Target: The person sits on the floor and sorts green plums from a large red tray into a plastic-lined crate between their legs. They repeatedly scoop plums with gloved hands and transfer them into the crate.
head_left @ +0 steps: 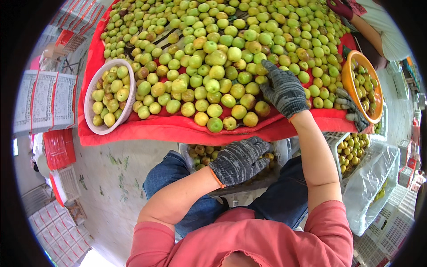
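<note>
A broad heap of round green fruits with brown patches, which look like jujubes (213, 86), covers the table's red cloth (186, 134). My right hand (285, 89), in a grey knit glove, reaches into the near side of the heap. Its index finger and thumb are spread around fruits there; a firm grip does not show. My left hand (239, 161), gloved alike, is palm down below the table's edge. Under it, between my knees, sits a lined container of fruits (203, 154). Whether the left fingers hold a fruit is hidden.
A pale plastic basket (132, 96) of fruits stands at the table's left, an orange basket (381, 103) at its right. Beside that lies a spare grey glove (350, 103). Another person's arm (368, 31) is at the far right. A crate (335, 143) holds more fruits below.
</note>
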Motion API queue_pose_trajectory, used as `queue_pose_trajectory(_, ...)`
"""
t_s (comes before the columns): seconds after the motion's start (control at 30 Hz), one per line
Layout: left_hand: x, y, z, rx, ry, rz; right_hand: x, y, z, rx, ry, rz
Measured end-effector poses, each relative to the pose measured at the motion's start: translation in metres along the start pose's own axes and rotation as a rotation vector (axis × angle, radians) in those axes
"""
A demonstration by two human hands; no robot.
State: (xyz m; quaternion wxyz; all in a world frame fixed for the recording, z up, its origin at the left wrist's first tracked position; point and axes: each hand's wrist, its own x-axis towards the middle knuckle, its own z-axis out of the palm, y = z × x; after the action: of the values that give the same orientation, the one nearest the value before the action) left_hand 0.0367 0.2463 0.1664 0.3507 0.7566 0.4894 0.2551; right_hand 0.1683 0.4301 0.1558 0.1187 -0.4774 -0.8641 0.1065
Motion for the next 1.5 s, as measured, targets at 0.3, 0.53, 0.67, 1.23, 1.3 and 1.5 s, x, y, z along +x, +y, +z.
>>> queue_pose_trajectory(0.3,0.008,-0.008,-0.006,-0.713,0.092,-0.322,0.009,-0.012,-0.005,0.044,-0.124,0.099)
queue_pose_trajectory(0.53,0.018,-0.014,-0.021,-1.354,0.216,-0.614,0.003,-0.005,-0.009,0.151,0.020,0.010)
queue_pose_trajectory(0.67,0.027,0.002,-0.049,-2.051,0.384,-0.719,-0.012,-0.040,-0.033,0.674,-0.163,-0.261)
queue_pose_trajectory(1.23,0.010,-0.036,-0.047,-1.980,0.432,-0.514,0.011,-0.052,-0.017,0.735,-0.260,0.021)
queue_pose_trajectory(1.3,0.009,-0.024,-0.056,-1.913,0.449,-0.383,0.007,-0.056,-0.032,0.992,-0.398,-0.127)
queue_pose_trajectory(1.5,0.010,-0.014,-0.069,-1.847,0.300,-0.468,0.062,-0.046,0.030,0.112,0.176,-0.355)
